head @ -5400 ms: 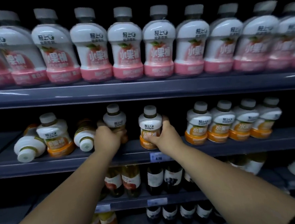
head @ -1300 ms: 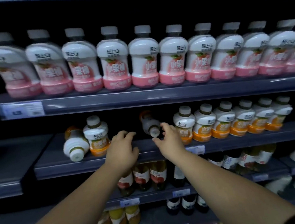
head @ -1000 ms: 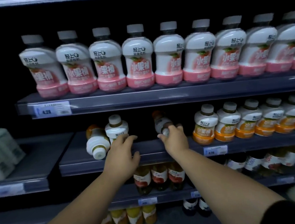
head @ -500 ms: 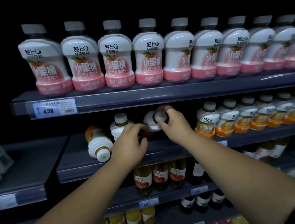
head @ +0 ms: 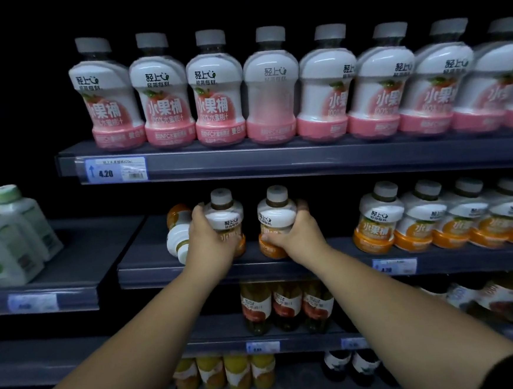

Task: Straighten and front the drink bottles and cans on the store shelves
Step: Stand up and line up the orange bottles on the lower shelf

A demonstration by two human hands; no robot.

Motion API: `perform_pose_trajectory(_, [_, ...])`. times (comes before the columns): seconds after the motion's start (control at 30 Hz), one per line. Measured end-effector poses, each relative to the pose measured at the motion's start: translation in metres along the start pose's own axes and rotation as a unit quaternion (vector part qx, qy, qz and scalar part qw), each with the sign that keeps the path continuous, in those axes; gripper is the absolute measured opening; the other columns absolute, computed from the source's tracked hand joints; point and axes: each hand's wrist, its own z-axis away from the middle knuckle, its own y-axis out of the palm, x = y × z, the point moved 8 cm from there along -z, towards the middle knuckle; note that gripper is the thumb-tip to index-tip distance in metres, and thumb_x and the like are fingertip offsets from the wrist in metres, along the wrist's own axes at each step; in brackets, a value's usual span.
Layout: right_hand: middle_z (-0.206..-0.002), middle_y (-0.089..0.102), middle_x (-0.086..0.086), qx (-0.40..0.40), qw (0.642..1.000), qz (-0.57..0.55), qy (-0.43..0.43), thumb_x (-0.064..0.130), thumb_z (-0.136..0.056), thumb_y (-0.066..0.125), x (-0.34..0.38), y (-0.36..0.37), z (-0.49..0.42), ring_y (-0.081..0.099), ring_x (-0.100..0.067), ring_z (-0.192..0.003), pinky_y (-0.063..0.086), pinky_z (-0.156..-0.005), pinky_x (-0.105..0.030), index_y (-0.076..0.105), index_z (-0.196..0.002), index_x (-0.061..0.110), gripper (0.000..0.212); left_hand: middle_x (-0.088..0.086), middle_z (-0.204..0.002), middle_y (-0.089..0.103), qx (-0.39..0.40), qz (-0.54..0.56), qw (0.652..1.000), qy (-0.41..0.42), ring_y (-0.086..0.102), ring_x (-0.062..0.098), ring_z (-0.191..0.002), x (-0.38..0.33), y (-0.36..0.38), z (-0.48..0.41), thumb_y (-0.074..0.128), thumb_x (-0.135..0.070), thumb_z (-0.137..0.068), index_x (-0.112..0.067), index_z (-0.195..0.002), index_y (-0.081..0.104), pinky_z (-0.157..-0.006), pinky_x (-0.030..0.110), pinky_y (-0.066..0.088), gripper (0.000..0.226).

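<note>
On the middle shelf [head: 285,265] my left hand [head: 210,244] grips an upright white-and-orange juice bottle [head: 224,212]. My right hand [head: 298,237] grips a second upright orange bottle [head: 277,217] just to its right. Left of my left hand another orange bottle [head: 177,237] lies on its side with its cap toward me. A row of upright orange bottles [head: 377,221] stands at the shelf front to the right, with a gap between it and my right hand.
Pink-labelled white bottles [head: 164,94] line the top shelf [head: 307,159]. Green-capped white bottles [head: 10,235] stand on a lower shelf section at far left. Darker glass bottles [head: 285,305] and yellow juice bottles [head: 226,377] fill the shelves below.
My right hand has stood the tipped bottle upright and now holds it by the body. My left hand has closed round the upright bottle beside it. The view shifted left.
</note>
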Motion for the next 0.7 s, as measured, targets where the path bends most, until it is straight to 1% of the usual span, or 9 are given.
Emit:
perform_pose_trajectory(0.07, [-0.113, 0.058, 0.005, 0.012, 1.0, -0.009, 0.009, 0.023, -0.064, 0.094, -0.005, -0.002, -0.002, 0.056, -0.013, -0.106, 0.043, -0.09, -0.026, 0.046, -0.131, 0.014, 0.083, 0.002, -0.124, 0.053, 0.023, 0.026, 0.999, -0.031, 0.055, 0.024, -0.112, 0.006, 0.008, -0.004, 0.081, -0.017, -0.076, -0.018, -0.14, 0.029, -0.088, 0.034, 0.044, 0.083])
perform_pose_trajectory(0.17, [-0.12, 0.059, 0.004, 0.022, 0.999, -0.017, 0.016, 0.022, -0.065, 0.093, -0.013, -0.015, -0.002, 0.057, -0.017, -0.115, 0.045, -0.098, -0.033, 0.045, -0.133, 0.018, 0.084, 0.002, -0.116, 0.055, 0.02, 0.004, 0.999, -0.04, 0.056, 0.022, -0.104, 0.007, 0.014, -0.012, 0.083, -0.016, -0.074, -0.016, -0.133, 0.034, -0.086, 0.034, 0.045, 0.077])
perform_pose_trajectory(0.27, [-0.119, 0.057, 0.008, 0.011, 0.999, -0.041, 0.029, 0.019, -0.07, 0.09, -0.026, -0.032, 0.0, 0.055, -0.014, -0.116, 0.043, -0.098, -0.032, 0.044, -0.137, 0.022, 0.082, 0.002, -0.111, 0.059, 0.057, -0.003, 0.995, -0.083, 0.059, 0.024, -0.101, 0.023, 0.025, -0.018, 0.086, -0.021, -0.069, -0.016, -0.125, 0.04, -0.087, 0.039, 0.049, 0.073])
perform_pose_trajectory(0.33, [-0.128, 0.056, 0.006, -0.004, 0.998, -0.047, 0.041, 0.024, -0.068, 0.091, -0.034, -0.038, 0.003, 0.054, -0.016, -0.121, 0.045, -0.103, -0.037, 0.039, -0.141, 0.026, 0.089, -0.002, -0.11, 0.064, 0.112, -0.015, 0.989, -0.094, 0.062, 0.02, -0.101, 0.032, 0.039, -0.019, 0.092, -0.03, -0.06, -0.019, -0.119, 0.047, -0.092, 0.042, 0.051, 0.075])
perform_pose_trajectory(0.4, [-0.134, 0.053, 0.001, -0.025, 0.998, -0.006, 0.05, 0.034, -0.061, 0.093, -0.04, -0.037, 0.007, 0.054, -0.02, -0.123, 0.047, -0.104, -0.042, 0.034, -0.143, 0.025, 0.101, -0.007, -0.106, 0.063, 0.14, -0.046, 0.985, -0.084, 0.061, 0.016, -0.098, 0.033, 0.049, -0.016, 0.093, -0.032, -0.058, -0.021, -0.112, 0.049, -0.091, 0.037, 0.05, 0.07])
perform_pose_trajectory(0.43, [-0.135, 0.053, 0.0, -0.033, 0.998, 0.017, 0.054, 0.037, -0.06, 0.093, -0.04, -0.036, 0.01, 0.054, -0.022, -0.122, 0.048, -0.102, -0.042, 0.034, -0.141, 0.024, 0.102, -0.006, -0.104, 0.063, 0.14, -0.056, 0.985, -0.08, 0.06, 0.015, -0.097, 0.034, 0.053, -0.017, 0.093, -0.03, -0.06, -0.02, -0.11, 0.05, -0.088, 0.034, 0.049, 0.067])
perform_pose_trajectory(0.47, [-0.134, 0.054, -0.001, -0.043, 0.997, 0.034, 0.055, 0.038, -0.061, 0.093, -0.039, -0.038, 0.012, 0.055, -0.023, -0.121, 0.049, -0.099, -0.04, 0.034, -0.14, 0.022, 0.1, -0.005, -0.104, 0.065, 0.134, -0.058, 0.987, -0.071, 0.062, 0.016, -0.096, 0.033, 0.056, -0.018, 0.093, -0.031, -0.059, -0.018, -0.11, 0.054, -0.087, 0.034, 0.05, 0.066])
perform_pose_trajectory(0.57, [-0.132, 0.055, -0.003, -0.051, 0.995, 0.059, 0.065, 0.036, -0.068, 0.089, -0.044, -0.047, 0.014, 0.058, -0.024, -0.118, 0.05, -0.09, -0.036, 0.033, -0.138, 0.018, 0.091, -0.001, -0.105, 0.069, 0.133, -0.077, 0.986, -0.058, 0.067, 0.018, -0.096, 0.029, 0.07, -0.023, 0.092, -0.046, -0.049, -0.018, -0.112, 0.062, -0.087, 0.04, 0.055, 0.075])
perform_pose_trajectory(0.7, [-0.124, 0.06, 0.001, -0.053, 0.994, 0.049, 0.076, 0.03, -0.074, 0.085, -0.06, -0.064, 0.017, 0.06, -0.021, -0.113, 0.05, -0.087, -0.035, 0.04, -0.128, 0.025, 0.071, 0.0, -0.105, 0.069, 0.163, -0.086, 0.982, -0.044, 0.065, 0.02, -0.098, 0.014, 0.093, -0.021, 0.093, -0.038, -0.057, -0.017, -0.114, 0.061, -0.086, 0.036, 0.052, 0.069])
